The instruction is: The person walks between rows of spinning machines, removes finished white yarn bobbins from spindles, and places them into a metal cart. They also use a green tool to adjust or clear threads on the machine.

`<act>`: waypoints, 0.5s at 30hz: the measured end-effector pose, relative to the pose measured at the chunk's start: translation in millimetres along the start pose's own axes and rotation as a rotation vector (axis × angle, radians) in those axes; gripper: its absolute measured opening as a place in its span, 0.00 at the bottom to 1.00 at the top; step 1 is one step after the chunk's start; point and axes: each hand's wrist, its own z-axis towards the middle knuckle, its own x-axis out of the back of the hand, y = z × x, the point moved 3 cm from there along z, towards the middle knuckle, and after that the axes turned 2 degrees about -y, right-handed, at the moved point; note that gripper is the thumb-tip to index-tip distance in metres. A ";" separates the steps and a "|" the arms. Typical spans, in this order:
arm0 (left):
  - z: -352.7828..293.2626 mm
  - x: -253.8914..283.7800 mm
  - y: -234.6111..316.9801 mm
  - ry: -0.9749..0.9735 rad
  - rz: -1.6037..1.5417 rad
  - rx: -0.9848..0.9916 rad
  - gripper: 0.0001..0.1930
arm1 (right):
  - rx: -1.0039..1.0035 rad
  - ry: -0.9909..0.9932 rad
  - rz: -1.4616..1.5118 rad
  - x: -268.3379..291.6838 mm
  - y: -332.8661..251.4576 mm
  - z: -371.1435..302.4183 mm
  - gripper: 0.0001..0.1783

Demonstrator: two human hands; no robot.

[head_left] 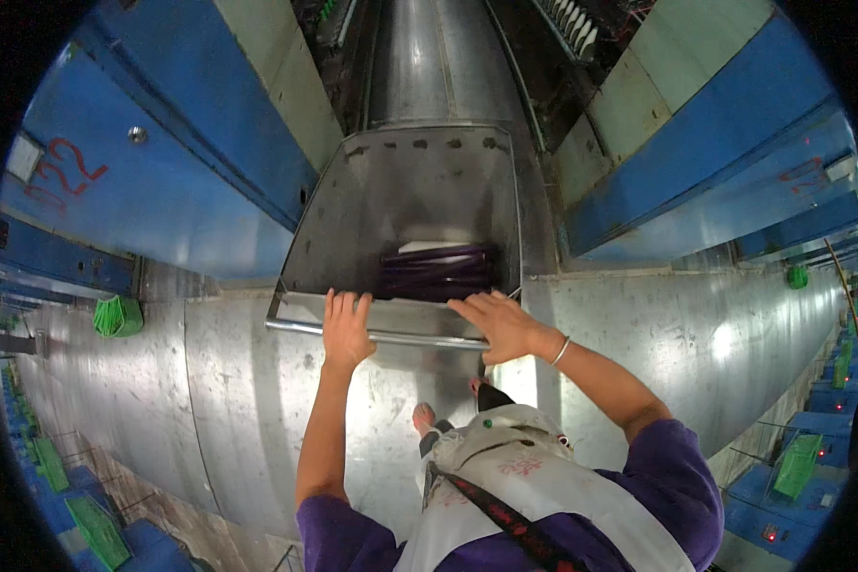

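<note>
A grey metal cart (415, 181) with a deep open bin stands in front of me. A steel handle bar (419, 338) runs along its near side. My left hand (347, 329) is closed on the cart's near edge, its fingers hooked over the rim above the bar. Farther right along the same edge, my right hand (503, 326) grips the rim, with its thumb side toward the middle. Several long dark purple bobbins (439, 275) lie in the bottom of the bin, close to the near wall. Something pale lies among them.
Blue machine cabinets flank the cart at left (162, 191) and right (725, 191). Beyond it, a metal-floored aisle (415, 57) runs between machines. White yarn bobbins (577, 27) stand in a row at upper right. A green basket (116, 316) hangs at left. My bare feet (423, 418) stand behind the cart.
</note>
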 end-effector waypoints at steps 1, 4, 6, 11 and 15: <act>-0.7 0.5 5.0 0.000 -0.002 -0.043 0.41 | -0.019 -0.009 -0.058 0.8 -1.3 -0.9 0.59; -3.9 11.8 3.3 -0.085 0.019 -0.086 0.41 | -0.007 0.050 -0.016 3.7 -8.4 -7.7 0.57; -12.3 20.5 -1.5 -0.147 -0.019 -0.187 0.41 | -0.064 0.004 0.001 -7.6 -11.3 -23.8 0.56; -60.6 14.8 -7.3 -0.351 0.006 -0.177 0.41 | -0.149 0.131 -0.172 -71.3 -28.0 -98.3 0.54; -154.0 -18.1 50.5 -0.164 0.016 -0.213 0.35 | -0.496 0.065 -0.195 -152.5 -65.3 -170.4 0.44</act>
